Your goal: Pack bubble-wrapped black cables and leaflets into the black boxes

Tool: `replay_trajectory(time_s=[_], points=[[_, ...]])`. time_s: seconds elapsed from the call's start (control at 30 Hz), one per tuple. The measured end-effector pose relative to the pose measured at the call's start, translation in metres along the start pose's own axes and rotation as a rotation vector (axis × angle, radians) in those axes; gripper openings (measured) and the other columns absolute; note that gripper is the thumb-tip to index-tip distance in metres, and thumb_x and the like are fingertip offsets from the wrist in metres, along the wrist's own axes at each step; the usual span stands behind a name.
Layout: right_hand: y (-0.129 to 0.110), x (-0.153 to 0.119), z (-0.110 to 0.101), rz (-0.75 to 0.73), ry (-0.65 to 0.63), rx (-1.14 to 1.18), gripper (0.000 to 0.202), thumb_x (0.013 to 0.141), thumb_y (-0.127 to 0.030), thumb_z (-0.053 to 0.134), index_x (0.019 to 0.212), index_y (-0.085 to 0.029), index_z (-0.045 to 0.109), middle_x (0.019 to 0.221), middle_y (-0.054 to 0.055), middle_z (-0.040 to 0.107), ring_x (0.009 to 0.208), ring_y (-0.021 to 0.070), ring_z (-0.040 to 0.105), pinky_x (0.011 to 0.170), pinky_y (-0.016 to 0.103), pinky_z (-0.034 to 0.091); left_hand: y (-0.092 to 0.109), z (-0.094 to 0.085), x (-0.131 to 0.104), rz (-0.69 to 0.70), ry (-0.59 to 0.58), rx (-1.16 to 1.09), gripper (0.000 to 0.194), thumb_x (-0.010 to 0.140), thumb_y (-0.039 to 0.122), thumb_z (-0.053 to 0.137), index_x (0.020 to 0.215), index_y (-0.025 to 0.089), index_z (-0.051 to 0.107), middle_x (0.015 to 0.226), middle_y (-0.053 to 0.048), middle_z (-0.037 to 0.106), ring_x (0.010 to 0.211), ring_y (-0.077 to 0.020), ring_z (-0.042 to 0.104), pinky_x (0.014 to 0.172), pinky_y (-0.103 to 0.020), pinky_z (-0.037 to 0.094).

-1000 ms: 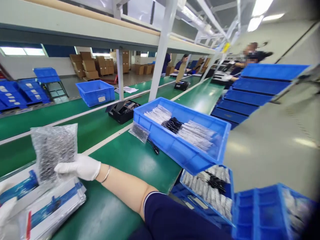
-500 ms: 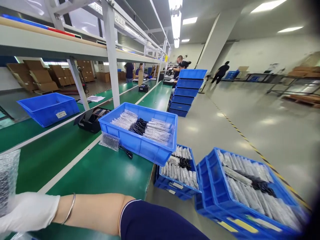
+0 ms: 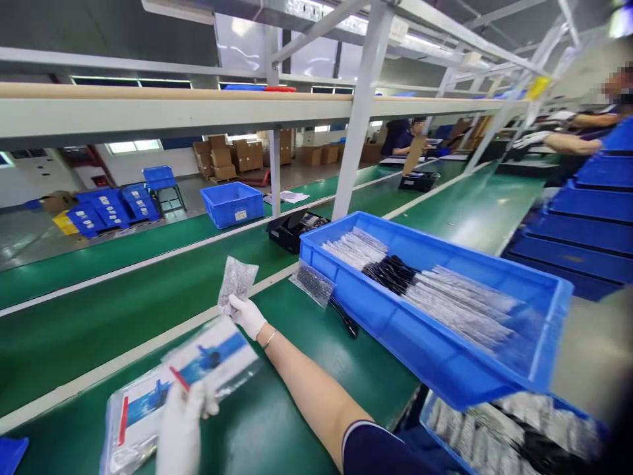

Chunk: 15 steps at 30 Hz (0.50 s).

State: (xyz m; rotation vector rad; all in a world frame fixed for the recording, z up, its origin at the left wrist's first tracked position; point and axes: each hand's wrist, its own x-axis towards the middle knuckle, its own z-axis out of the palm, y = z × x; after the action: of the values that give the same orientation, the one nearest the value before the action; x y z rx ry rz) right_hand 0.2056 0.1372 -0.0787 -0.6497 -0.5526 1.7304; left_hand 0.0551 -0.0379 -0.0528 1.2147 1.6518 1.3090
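Observation:
My right hand [image 3: 250, 318], in a white glove, is closed around a bubble-wrapped packet [image 3: 238, 280] and holds it upright above the green bench [image 3: 341, 376]. My left hand [image 3: 184, 419], also gloved and somewhat blurred, grips a clear plastic bag with a blue-and-white printed booklet [image 3: 222, 353] inside. Under that bag, another bagged booklet [image 3: 141, 406] with a red strip lies on the bench. Farther right, a loose bubble-wrap pouch [image 3: 314, 284] and a black cable end [image 3: 345, 318] rest against a blue bin [image 3: 405, 323].
Bubble-wrapped packets with black cables fill the blue bin. Below the bench edge stands another filled crate [image 3: 509, 429]. A black open box [image 3: 291, 231] sits behind, near a white post [image 3: 359, 119]. Stacked blue bins [image 3: 568, 244] and a co-worker's arm [image 3: 568, 140] are at right.
The view has swung left. My right hand, with the bubble-wrapped packet, now appears nearer the middle. My left hand has come into view holding the bagged booklet.

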Motion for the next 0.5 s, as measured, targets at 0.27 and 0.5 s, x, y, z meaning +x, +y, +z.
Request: replay_trajectory(time_s=[0.27,0.5], points=[[0.012,0.015,-0.028,0.105,0.045,0.096,0.017,0.079,-0.028,0.068,0.092,-0.019,0.062,0.09,0.003,0.07,0.083,0.0154,0.065,0.074,0.031,0.054,-0.053,0.052,-0.03,-0.176,-0.454,-0.17,0.033,0.084,0.049,0.052,0.088,0.016,0.053,0.07,0.001,0.057,0.06,-0.0141,0.051,0.062,-0.027,0.043],[0.009,0.021,-0.025,0.232,0.078,0.186,0.013,0.085,-0.021,0.061,0.098,-0.021,0.063,0.103,0.004,0.069,0.097,0.0165,0.064,0.09,0.04,0.054,-0.064,0.056,-0.024,-0.263,-0.454,-0.192,0.017,0.077,0.033,0.051,0.081,0.017,0.047,0.065,0.003,0.05,0.047,-0.0093,0.042,0.048,-0.023,0.034]])
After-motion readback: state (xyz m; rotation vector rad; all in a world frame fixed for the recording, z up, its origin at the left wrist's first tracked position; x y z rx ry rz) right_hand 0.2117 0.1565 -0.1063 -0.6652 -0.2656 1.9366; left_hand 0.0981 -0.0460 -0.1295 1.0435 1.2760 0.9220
